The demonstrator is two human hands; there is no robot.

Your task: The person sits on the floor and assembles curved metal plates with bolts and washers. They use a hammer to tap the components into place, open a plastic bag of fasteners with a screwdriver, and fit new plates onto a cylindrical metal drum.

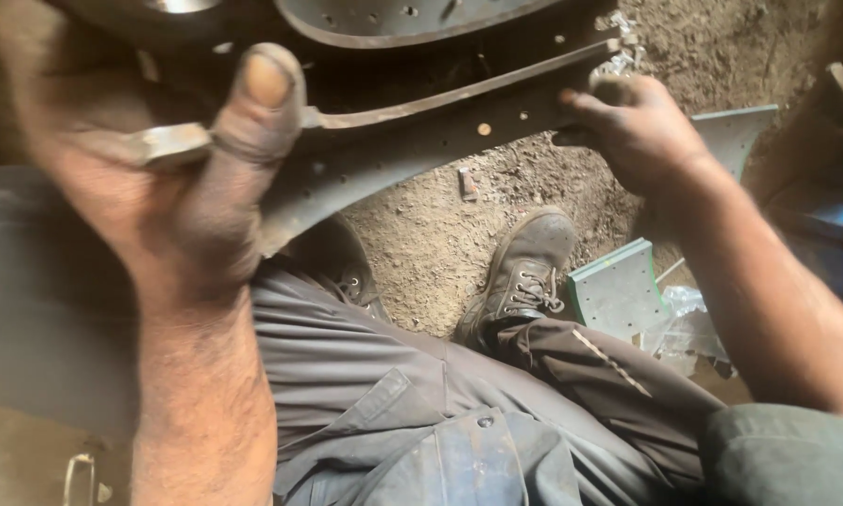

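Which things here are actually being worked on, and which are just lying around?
In hand:
left hand gripping the curved metal brake shoe
right hand gripping its far end

Lying about:
green curved lining pieces
clear plastic wrap
small metal piece on the dirt floor

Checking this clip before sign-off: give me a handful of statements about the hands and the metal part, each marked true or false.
1. Both hands grip the curved metal brake shoe. True: the left hand at one end, the right hand at the other.
2. The person wears gloves. False: both hands are bare and grimy.
3. A dusty boot rests on the dirt ground. True.
4. The green plate lies in the person's lap. False: it sits on the ground beside the boot.
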